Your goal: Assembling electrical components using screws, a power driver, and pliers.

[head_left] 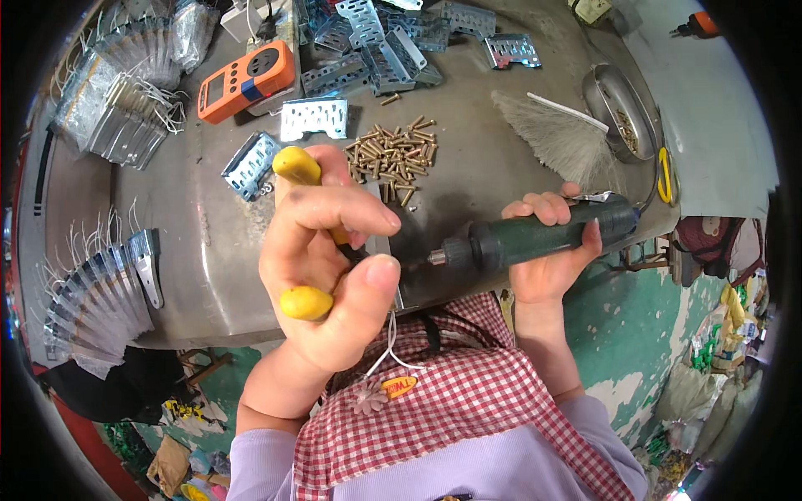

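Observation:
My left hand (pixel 322 259) is closed around a tool with yellow handle ends (pixel 306 303), which looks like pliers; its jaws are mostly hidden by my fingers. Just past those fingertips runs a thin pale edge (pixel 396 288) of something I cannot make out. In my right hand (pixel 547 267) lies a dark, cylindrical electric screwdriver (pixel 535 240), level, with its metal tip pointing left toward my left hand. A heap of brass-coloured screws (pixel 393 154) rests on the table beyond both hands. Left of it are two perforated metal brackets, one pale (pixel 314 119) and one bluish (pixel 250 166).
More brackets (pixel 388 58) are piled at the back, beside an orange meter (pixel 246 81). Fanned bundles of bagged parts with white wires (pixel 96 296) lie at left. On the right are a brush (pixel 551 134), a metal dish (pixel 622 117) and yellow-handled scissors (pixel 665 175).

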Action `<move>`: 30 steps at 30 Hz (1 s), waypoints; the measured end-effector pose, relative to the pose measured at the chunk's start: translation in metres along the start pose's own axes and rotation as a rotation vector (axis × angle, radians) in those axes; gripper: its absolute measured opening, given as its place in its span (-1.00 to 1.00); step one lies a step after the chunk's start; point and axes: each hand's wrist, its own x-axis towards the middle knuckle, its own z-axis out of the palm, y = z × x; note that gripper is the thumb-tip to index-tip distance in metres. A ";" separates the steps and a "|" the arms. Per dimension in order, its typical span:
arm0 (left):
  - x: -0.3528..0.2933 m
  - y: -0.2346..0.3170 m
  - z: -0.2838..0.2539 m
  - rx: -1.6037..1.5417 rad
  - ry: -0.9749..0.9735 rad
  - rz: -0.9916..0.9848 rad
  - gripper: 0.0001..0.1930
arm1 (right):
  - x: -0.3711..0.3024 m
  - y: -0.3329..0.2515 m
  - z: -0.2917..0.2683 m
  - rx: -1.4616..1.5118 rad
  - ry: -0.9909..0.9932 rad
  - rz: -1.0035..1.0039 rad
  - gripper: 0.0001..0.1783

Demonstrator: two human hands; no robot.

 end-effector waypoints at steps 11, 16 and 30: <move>0.003 -0.007 -0.010 -0.021 -0.046 0.143 -0.68 | 0.000 -0.002 0.008 -0.076 -0.047 0.013 -0.52; -0.018 -0.019 -0.028 0.013 -0.001 0.117 -0.62 | -0.003 -0.001 0.006 -0.051 0.127 0.030 -0.51; -0.021 -0.052 -0.027 0.084 -0.010 0.188 -0.75 | -0.019 -0.012 -0.002 -0.211 0.140 -0.003 -0.52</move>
